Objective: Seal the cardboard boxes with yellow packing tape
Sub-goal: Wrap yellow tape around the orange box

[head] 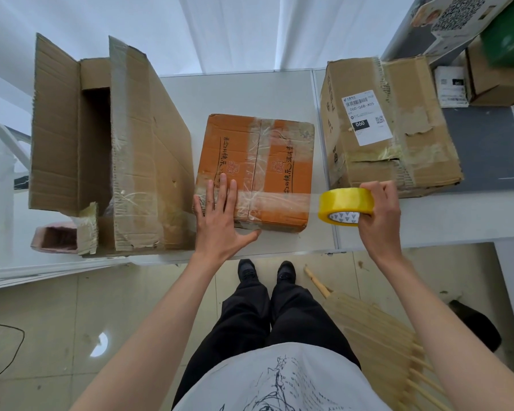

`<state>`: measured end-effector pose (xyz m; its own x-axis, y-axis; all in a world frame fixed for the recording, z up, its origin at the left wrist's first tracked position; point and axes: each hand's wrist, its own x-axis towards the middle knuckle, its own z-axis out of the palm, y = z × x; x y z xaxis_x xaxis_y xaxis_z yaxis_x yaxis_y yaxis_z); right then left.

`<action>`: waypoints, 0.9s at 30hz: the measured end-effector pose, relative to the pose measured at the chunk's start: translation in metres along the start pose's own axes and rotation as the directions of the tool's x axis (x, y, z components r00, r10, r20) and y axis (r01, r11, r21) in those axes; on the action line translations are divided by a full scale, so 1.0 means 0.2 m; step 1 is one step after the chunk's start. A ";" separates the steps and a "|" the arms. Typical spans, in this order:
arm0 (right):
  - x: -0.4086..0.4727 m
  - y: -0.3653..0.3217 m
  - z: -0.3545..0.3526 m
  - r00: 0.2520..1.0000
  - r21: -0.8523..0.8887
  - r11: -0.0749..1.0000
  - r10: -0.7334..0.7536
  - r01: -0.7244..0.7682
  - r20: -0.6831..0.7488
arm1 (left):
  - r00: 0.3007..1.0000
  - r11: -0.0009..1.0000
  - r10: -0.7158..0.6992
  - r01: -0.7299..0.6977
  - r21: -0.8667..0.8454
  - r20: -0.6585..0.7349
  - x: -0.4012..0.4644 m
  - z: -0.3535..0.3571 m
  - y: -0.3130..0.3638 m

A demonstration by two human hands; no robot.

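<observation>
Orange box [267,161] sits mid-table [250,87], btwn two brown boxes. Left hand [220,215] flat, fingers spread, pressing tape strip on box's near-left edge. Right hand [377,209] curled round yellow tape roll [345,205], just right of box, strip stretched across.

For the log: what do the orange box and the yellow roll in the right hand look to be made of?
Orange box: corrugated cardboard, matte printed orange face; brown fluted board shows at its worn corners, with glossy old clear tape across it.
Yellow roll: translucent glossy plastic film tape, it seems, on what looks like a printed card core; the pulled strip looks nearly clear. The right hand grips it.
</observation>
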<state>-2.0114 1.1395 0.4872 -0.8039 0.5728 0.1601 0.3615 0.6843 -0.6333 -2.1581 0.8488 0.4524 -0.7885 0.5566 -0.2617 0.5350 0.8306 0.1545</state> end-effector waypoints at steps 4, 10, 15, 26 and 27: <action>-0.01 0.03 0.02 1.000 -0.015 1.000 -0.004 0.004 0.013 | 1.000 1.000 0.000 -0.001 0.008 0.011 0.00 -0.01 0.01; -0.06 0.10 0.07 0.999 -0.024 1.000 0.006 -0.005 0.037 | 1.000 1.000 0.010 -0.010 0.003 0.008 -0.01 -0.01 0.01; -0.11 0.16 0.14 0.994 -0.046 0.997 0.064 -0.060 0.092 | 1.000 1.000 0.014 -0.014 0.009 0.014 -0.01 -0.01 0.01; -0.19 0.20 0.23 0.975 -0.057 0.984 0.175 -0.169 0.135 | 0.975 0.972 0.223 -0.224 0.065 0.014 -0.04 -0.02 0.28; -0.18 0.20 0.23 0.975 -0.060 0.984 0.176 -0.170 0.133 | 0.962 0.961 0.271 -0.273 0.050 0.035 -0.05 -0.01 0.35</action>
<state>-1.9896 1.1243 0.4211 -0.7831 0.6193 -0.0565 0.5203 0.6027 -0.6050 -2.1137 0.9006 0.4675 -0.6027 0.7599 -0.2436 0.7443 0.6454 0.1718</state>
